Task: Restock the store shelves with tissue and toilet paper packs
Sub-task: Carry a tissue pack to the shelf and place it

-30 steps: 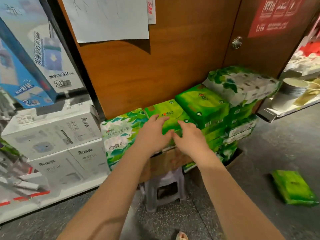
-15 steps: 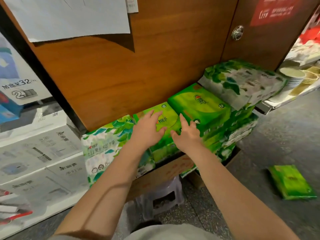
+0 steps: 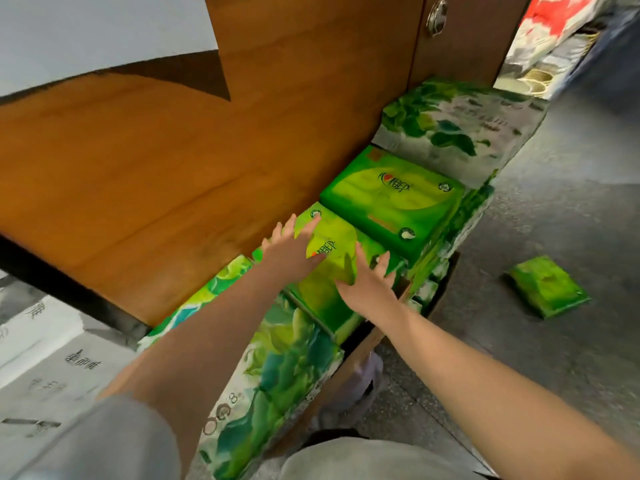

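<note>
Pressing flat, straight-fingered palms, the left hand (image 3: pixel 290 250) and right hand (image 3: pixel 367 278) are resting on a lime-green tissue pack (image 3: pixel 330 268) lying atop stacked packs against a wooden panel (image 3: pixel 173 188), beside a darker green pack (image 3: pixel 393 199).

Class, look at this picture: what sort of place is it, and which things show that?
Probably a small shop: stacked green tissue packs, leaf-printed paper packs, boxed goods alongside.
</note>
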